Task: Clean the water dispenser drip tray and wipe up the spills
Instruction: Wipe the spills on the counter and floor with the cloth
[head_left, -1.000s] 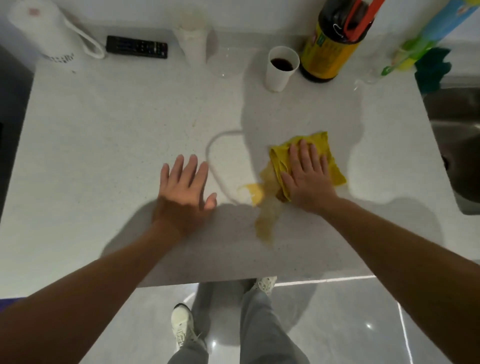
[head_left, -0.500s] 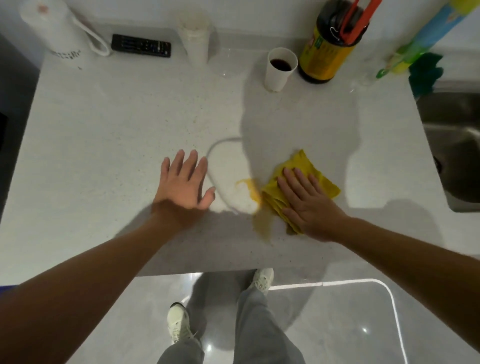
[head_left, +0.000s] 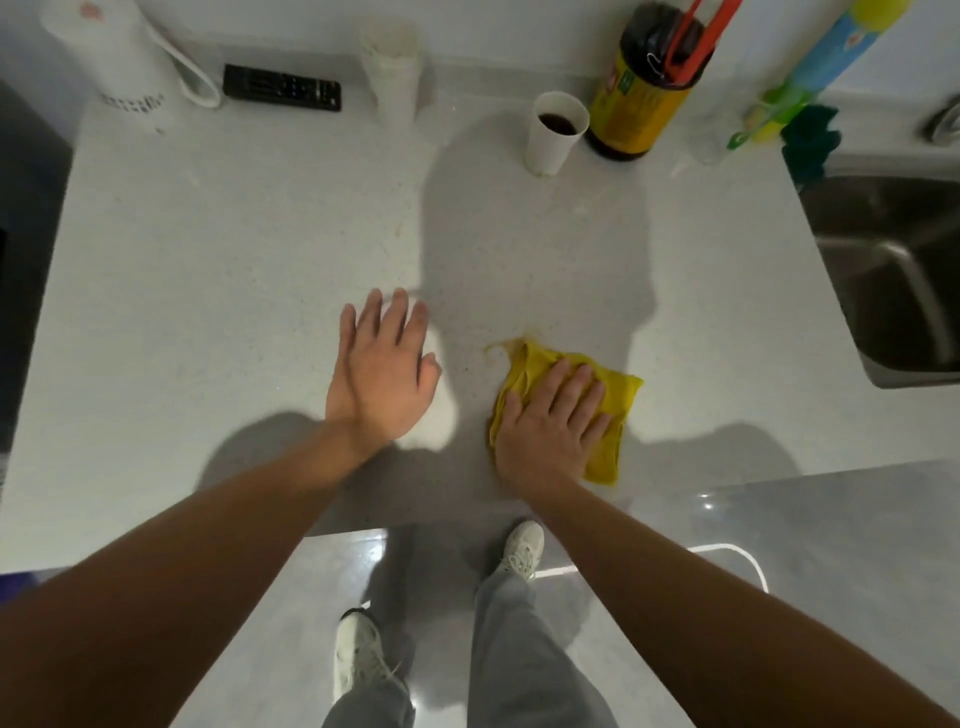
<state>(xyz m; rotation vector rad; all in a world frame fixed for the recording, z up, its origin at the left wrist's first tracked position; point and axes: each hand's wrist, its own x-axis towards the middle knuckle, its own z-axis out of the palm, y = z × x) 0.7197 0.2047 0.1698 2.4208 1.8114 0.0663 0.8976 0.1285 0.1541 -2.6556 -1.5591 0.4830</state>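
A yellow cloth (head_left: 618, 400) lies folded on the white countertop (head_left: 234, 270) near its front edge. My right hand (head_left: 545, 431) presses flat on the cloth, fingers spread over it. A thin yellowish smear of spilled liquid (head_left: 501, 348) shows at the cloth's far left corner. My left hand (head_left: 382, 374) rests flat on the counter to the left of the cloth, fingers apart and holding nothing. No drip tray is in view.
Along the back stand a white kettle (head_left: 124, 67), a black remote (head_left: 283, 87), stacked cups (head_left: 392, 67), a paper cup of dark liquid (head_left: 556, 132), a large dark bottle (head_left: 644, 88) and a green cloth (head_left: 808, 140). A steel sink (head_left: 893, 275) lies at the right.
My right hand has dragged the yellow cloth toward me across the spill, and most of the yellowish puddle is gone. My left hand stays flat on the counter.
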